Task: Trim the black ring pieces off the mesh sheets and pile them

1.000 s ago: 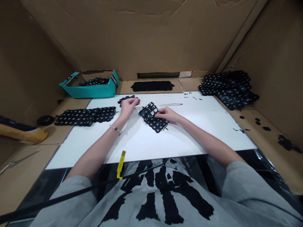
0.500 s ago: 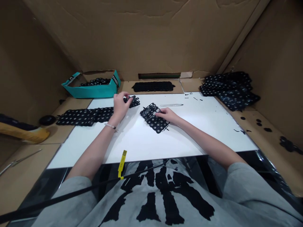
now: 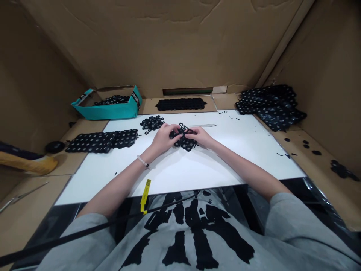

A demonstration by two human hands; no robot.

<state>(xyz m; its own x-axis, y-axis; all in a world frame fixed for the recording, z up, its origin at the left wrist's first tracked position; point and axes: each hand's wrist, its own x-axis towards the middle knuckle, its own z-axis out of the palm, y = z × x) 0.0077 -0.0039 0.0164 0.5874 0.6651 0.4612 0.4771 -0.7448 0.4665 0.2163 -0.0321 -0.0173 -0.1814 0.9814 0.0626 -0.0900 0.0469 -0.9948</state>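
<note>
Away from the heap of small black rings, the left hand has been moved to the thin black sheet with pale round dots, which is pinched by it and by the right hand over the flat white board, near a thin clear pen.

Black perforated sheet between left hand and right hand
Pale-dotted, set cornerwise, held by both, open loops showing between them.
</note>
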